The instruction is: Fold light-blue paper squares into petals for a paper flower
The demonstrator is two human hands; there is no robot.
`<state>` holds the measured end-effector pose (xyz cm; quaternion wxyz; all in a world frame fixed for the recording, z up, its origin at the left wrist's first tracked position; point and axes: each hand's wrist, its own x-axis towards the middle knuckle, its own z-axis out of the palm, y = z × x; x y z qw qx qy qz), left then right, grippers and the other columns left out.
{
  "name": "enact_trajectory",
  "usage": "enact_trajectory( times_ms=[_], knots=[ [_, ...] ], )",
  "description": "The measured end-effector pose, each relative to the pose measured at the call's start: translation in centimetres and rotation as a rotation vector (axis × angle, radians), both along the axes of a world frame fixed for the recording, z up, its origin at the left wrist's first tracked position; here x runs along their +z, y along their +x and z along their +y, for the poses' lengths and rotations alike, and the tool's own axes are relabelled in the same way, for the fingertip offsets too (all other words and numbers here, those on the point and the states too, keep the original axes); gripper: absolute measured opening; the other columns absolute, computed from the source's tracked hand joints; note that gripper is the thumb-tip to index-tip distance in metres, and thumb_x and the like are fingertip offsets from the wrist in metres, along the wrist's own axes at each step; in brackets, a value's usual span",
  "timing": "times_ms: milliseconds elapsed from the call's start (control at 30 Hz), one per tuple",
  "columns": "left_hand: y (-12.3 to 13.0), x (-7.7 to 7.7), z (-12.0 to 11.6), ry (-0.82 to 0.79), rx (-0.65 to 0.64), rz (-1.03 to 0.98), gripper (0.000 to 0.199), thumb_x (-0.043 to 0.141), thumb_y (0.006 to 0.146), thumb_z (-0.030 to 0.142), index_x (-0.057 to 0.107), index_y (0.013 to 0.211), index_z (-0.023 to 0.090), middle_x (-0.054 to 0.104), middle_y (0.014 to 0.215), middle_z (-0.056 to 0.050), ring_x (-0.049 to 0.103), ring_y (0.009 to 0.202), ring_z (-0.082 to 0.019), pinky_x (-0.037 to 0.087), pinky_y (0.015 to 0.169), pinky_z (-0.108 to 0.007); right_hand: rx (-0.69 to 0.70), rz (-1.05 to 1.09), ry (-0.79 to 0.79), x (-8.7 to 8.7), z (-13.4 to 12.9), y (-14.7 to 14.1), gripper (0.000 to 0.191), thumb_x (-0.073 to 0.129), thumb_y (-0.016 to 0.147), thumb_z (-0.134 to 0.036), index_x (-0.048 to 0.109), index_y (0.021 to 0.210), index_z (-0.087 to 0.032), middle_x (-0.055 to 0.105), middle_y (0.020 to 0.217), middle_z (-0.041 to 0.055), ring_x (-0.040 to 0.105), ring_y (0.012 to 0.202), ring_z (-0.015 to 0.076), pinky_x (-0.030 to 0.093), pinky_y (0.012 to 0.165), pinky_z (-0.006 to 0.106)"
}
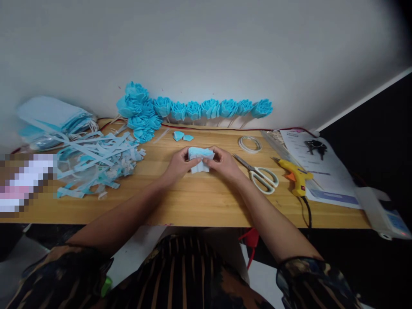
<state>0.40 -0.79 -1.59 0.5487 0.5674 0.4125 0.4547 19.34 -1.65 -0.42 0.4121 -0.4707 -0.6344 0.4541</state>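
Observation:
Between both hands, just over the middle of the wooden table (193, 206), is a small piece of pleated light-blue and white mask fabric (200, 165). My left hand (179, 165) pinches its left side, thumb in front. On the right side my right hand (224, 162) grips it the same way, so the two thumbs nearly meet. Behind the hands lie two small cut blue pieces (183, 136). White-handled scissors (259, 174) rest to the right of my right hand, blades slightly apart, beside a roll of clear tape (250, 144).
Blue fabric flowers (210, 108) line the wall, with more heaped at the left (138, 111). Cut strips (103, 159) and a stack of face masks (54, 116) cover the left side. At right are a yellow glue gun (296, 175) with a cord, printed papers (322, 171) and keys (316, 148).

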Motion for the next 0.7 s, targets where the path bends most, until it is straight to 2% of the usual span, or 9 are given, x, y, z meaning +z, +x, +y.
enact_trajectory(
  times_ms=[100,200,333,433,567,700],
  knots=[
    [0.07,-0.10,0.32,-0.045,0.010,-0.114,0.038,0.083,0.065,0.036,0.069,0.094,0.015,0.073,0.089,-0.003,0.064,0.081,-0.017,0.051,0.077,-0.030,-0.060,0.019,0.112,-0.04,-0.07,0.07,0.022,0.071,0.075,-0.034,0.061,0.090,-0.021,0.066,0.088,-0.0011,0.059,0.081,0.0155,0.046,0.078,0.029],
    [0.06,-0.21,0.50,-0.052,0.005,-0.129,0.035,0.084,0.064,0.034,0.068,0.089,0.015,0.072,0.085,-0.002,0.063,0.077,-0.016,0.049,0.075,-0.029,-0.100,0.003,0.186,0.00,-0.20,0.03,0.018,0.069,0.077,-0.032,0.061,0.089,-0.021,0.066,0.089,-0.0012,0.059,0.084,0.0156,0.046,0.081,0.029],
    [0.07,-0.18,0.21,-0.090,-0.059,-0.133,0.035,0.082,0.069,0.034,0.067,0.093,0.015,0.071,0.086,-0.003,0.062,0.076,-0.015,0.048,0.073,-0.029,-0.117,0.050,0.137,0.13,-0.34,-0.14,0.024,0.070,0.079,-0.040,0.061,0.091,-0.021,0.065,0.084,-0.0013,0.058,0.078,0.0157,0.045,0.073,0.029],
    [0.15,0.00,-0.13,-0.121,-0.110,-0.101,0.037,0.081,0.070,0.032,0.064,0.099,0.016,0.069,0.087,-0.002,0.062,0.076,-0.015,0.049,0.073,-0.028,-0.133,0.053,0.133,0.21,-0.44,-0.15,0.029,0.069,0.081,-0.043,0.065,0.099,-0.020,0.069,0.092,0.0013,0.060,0.082,0.0171,0.046,0.074,0.030],
    [0.25,0.25,-0.15,-0.065,-0.062,-0.087,0.040,0.081,0.071,0.028,0.062,0.104,0.016,0.070,0.095,-0.003,0.064,0.083,-0.015,0.051,0.075,-0.027,-0.135,-0.011,0.152,0.29,-0.67,0.05,0.032,0.068,0.085,-0.043,0.069,0.107,-0.020,0.073,0.100,0.0034,0.062,0.088,0.0188,0.047,0.078,0.032],
    [0.19,0.15,0.25,-0.073,-0.052,-0.120,0.039,0.079,0.074,0.027,0.063,0.107,0.016,0.074,0.101,-0.006,0.067,0.088,-0.017,0.054,0.079,-0.029,-0.103,-0.076,0.154,0.61,-0.90,0.16,0.031,0.067,0.085,-0.043,0.071,0.105,-0.020,0.074,0.103,0.0041,0.065,0.091,0.0203,0.049,0.081,0.033]
  ],
)
